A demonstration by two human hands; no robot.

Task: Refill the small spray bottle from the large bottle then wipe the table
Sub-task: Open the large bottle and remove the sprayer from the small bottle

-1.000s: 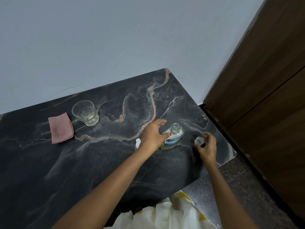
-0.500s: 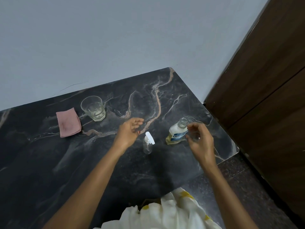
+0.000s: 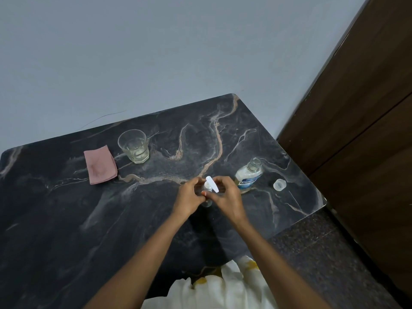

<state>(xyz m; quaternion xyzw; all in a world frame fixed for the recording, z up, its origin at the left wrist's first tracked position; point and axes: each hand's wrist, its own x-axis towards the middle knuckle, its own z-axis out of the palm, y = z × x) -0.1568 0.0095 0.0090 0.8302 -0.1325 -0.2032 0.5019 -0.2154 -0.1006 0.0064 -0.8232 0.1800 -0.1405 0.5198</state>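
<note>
The small clear spray bottle (image 3: pixel 209 192) with a white spray head stands on the dark marble table (image 3: pixel 66 219), near its middle. My left hand (image 3: pixel 189 198) grips its body from the left. My right hand (image 3: pixel 225 197) pinches its neck just under the white head. The large bottle (image 3: pixel 248 176), clear with a blue and white label, stands uncapped just to the right, a little pale liquid at its bottom. Its clear cap (image 3: pixel 279 184) lies on the table further right. A folded pink cloth (image 3: pixel 100 164) lies at the back left.
A drinking glass (image 3: pixel 133 145) with some liquid stands beside the cloth. The table's right edge drops to a dark speckled floor (image 3: pixel 323 253). A brown wooden door (image 3: pixel 356 108) fills the right side. A grey wall backs the table.
My left hand let go of the large bottle and my right hand set down the cap. Both hands then came together and closed on the small spray bottle.
</note>
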